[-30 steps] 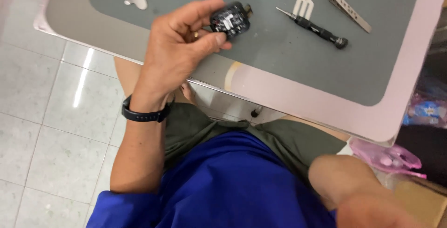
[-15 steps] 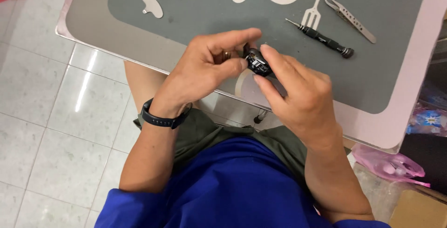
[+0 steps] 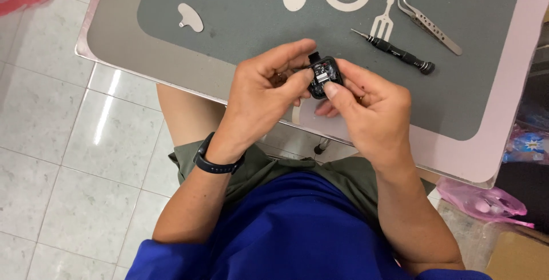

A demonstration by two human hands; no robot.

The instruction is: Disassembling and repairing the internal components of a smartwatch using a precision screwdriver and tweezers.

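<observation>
From the head camera, both hands meet over the near edge of the tabletop, which carries a grey mat. The left hand pinches a small black gadget from its left side, thumb and fingers pressed on it. The right hand pinches the same gadget from the right and below, its thumb tip laid on the lower face. The gadget sits between the two grips, held just above the mat, with a metal patch showing on its upper face. A dark band circles the left wrist. On the mat beyond the right hand lie a black screwdriver and metal tweezers, near each other; a pale flat pick lies well apart to the left.
</observation>
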